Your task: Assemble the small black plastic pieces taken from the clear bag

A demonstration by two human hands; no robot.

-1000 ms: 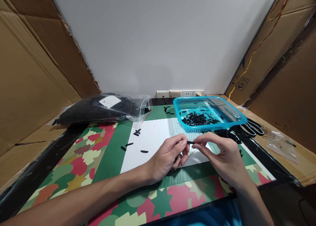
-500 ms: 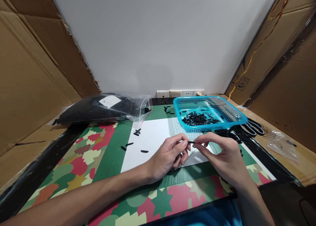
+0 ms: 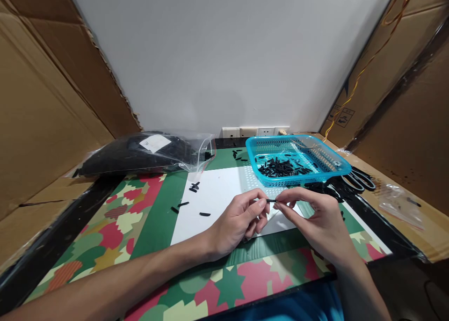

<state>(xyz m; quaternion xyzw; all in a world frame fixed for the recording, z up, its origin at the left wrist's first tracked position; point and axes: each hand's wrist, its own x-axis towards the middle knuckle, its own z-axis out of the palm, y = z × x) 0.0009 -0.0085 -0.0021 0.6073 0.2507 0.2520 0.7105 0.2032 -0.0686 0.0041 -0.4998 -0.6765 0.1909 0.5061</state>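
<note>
A small, thin black strip (image 3: 271,200) is pinched at both ends above the white sheet (image 3: 213,197). My left hand (image 3: 247,215) closes thumb and forefinger on its left end, the other fingers curled below. At its right end the fingertips of my right hand (image 3: 310,213) are pressed together on it. Just behind the hands stands a blue plastic basket (image 3: 298,179) with a heap of similar black pieces (image 3: 280,168) inside. One loose black piece (image 3: 205,214) lies on the sheet left of my left hand, and several more are scattered around the sheet's left edge.
A clear zip bag (image 3: 150,155) full of dark material lies at the back left. Scissors (image 3: 358,179) rest right of the basket, near a small clear bag (image 3: 401,206). Cardboard walls (image 3: 403,96) flank the table, and wall sockets (image 3: 257,132) line the back.
Both hands hold nearly the same pose, still pinching the black strip. The whole view has shifted very slightly.
</note>
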